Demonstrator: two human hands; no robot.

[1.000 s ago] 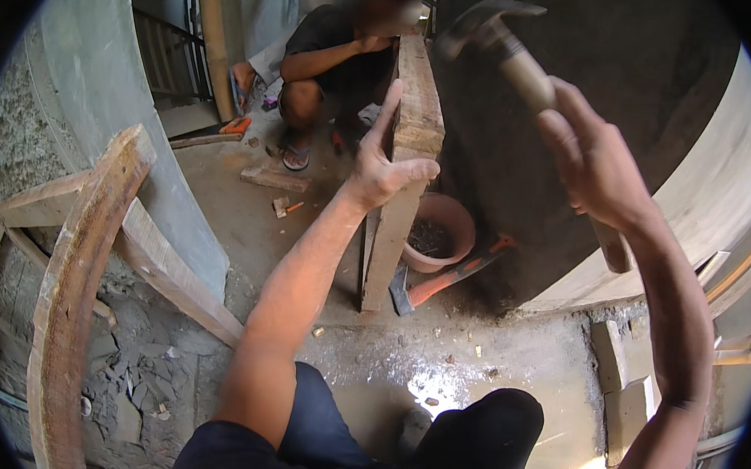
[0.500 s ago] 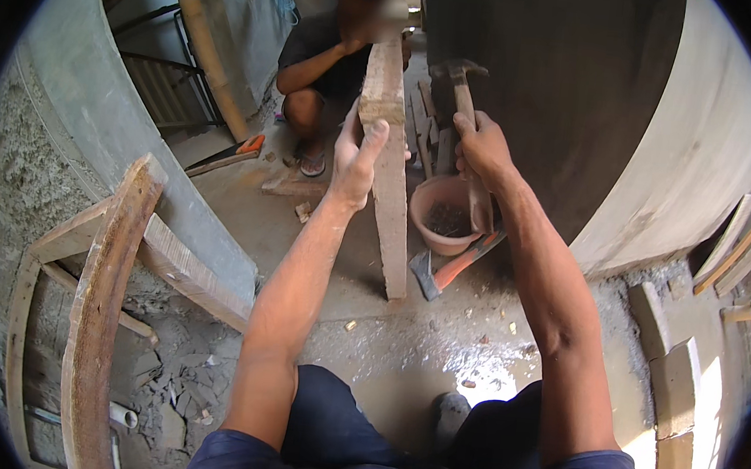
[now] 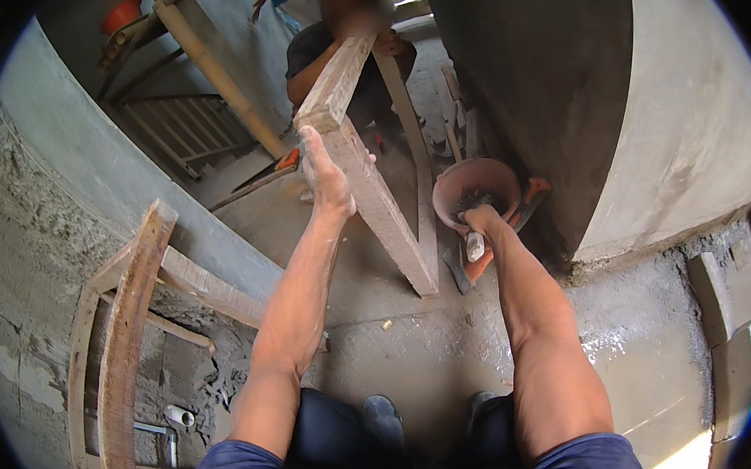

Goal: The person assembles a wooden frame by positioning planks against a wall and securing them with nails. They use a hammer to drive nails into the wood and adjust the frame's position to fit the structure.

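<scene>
left hand (image 3: 325, 175), fingers wrapped on the wooden plank (image 3: 369, 200), steadies it upright; right hand (image 3: 481, 219) reaches into the clay bowl (image 3: 476, 186), fingers hidden, grip unclear.

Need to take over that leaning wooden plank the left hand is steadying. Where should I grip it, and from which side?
Grip the wooden plank near its raised upper end, just below where the left hand holds it, coming from the person's left side. It slants down to the concrete floor, so its foot bears there and the top is what tips. The right side is likely crowded: the right hand reaches into the clay bowl there.
</scene>
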